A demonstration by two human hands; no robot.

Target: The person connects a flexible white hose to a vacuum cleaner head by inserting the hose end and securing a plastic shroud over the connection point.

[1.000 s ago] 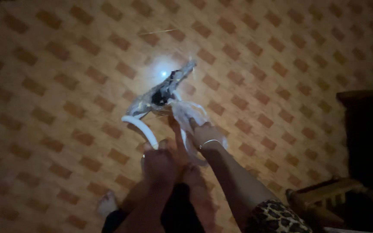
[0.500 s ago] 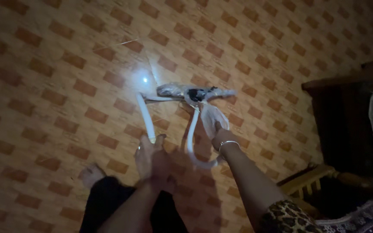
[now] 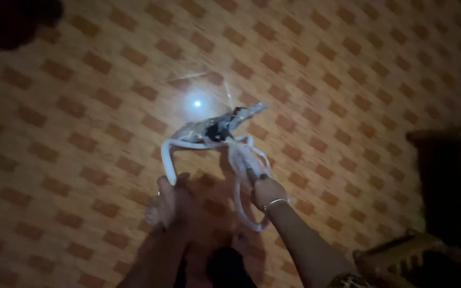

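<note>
Gripping one end of a white hose (image 3: 167, 154), the left hand (image 3: 171, 198) is recorded closed around it near the lower middle of the view. The right hand (image 3: 265, 189), marked by a thin bangle (image 3: 274, 203), is clamped on a clear plastic wrapper (image 3: 241, 157) and on the hose's other run, which loops below the wrist. Held between and beyond both hands, a plastic-wrapped fitting (image 3: 217, 128) with a dark middle is carried above a checked floor (image 3: 81, 106); its long axis is slanted from lower left to upper right. The right hand is judged nearer. A bright glare (image 3: 197, 103) is noted just beyond. Wooden furniture (image 3: 401, 256) is listed at the lower right corner.
</note>
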